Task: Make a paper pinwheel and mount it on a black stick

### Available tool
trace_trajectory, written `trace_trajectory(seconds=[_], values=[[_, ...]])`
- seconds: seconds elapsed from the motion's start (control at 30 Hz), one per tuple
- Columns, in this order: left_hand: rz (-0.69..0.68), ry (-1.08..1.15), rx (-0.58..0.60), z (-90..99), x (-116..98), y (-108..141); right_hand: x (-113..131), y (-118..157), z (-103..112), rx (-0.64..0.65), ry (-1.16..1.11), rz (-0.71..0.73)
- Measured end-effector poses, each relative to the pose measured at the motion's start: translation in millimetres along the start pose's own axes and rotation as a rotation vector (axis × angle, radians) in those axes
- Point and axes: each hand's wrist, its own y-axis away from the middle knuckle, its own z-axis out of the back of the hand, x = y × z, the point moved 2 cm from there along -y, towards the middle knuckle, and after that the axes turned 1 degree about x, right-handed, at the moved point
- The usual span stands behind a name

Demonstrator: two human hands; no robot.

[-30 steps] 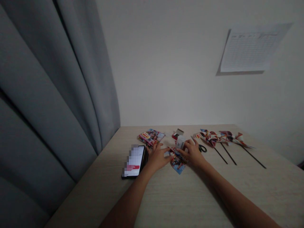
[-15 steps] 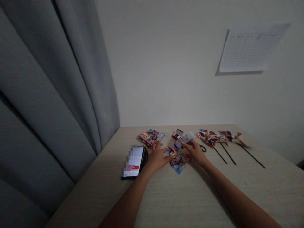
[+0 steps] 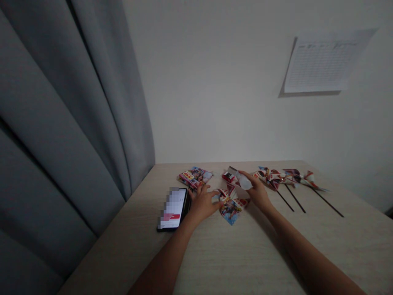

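My right hand (image 3: 258, 191) is wrapped round a translucent white glue bottle (image 3: 245, 180), tilted so that its rounded end faces me; its other end is hidden. Just below the bottle lies a paper pinwheel (image 3: 231, 211), its printed corners curled inward. My left hand (image 3: 204, 203) rests on the table with fingers spread, its thumb at the pinwheel's left edge. Behind the bottle is a small open red and white box (image 3: 228, 176).
A stack of printed paper squares (image 3: 195, 177) lies behind my left hand. A lit phone (image 3: 174, 211) is to its left. Several finished-looking pinwheels (image 3: 272, 179) on dark sticks (image 3: 296, 199) lie at the right. A grey curtain (image 3: 76, 102) hangs at the left; a printed sheet (image 3: 316, 63) is on the wall.
My right hand has turned the bottle, so its rounded end points toward me and the blue tip is out of sight. The left hand has stayed put.
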Motion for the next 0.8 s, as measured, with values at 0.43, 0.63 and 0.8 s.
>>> trace_trajectory(seconds=[0.43,0.63,0.8], values=[[-0.018,0.007,0.010,-0.1,1,0,-16,-6,16,-0.098,0.276,-0.023],[-0.011,-0.005,0.026,2.2,0,0,-21,-6,17,-0.140,0.615,0.054],[-0.018,-0.019,0.012,2.5,-1,0,-20,-3,13,-0.095,0.820,0.060]])
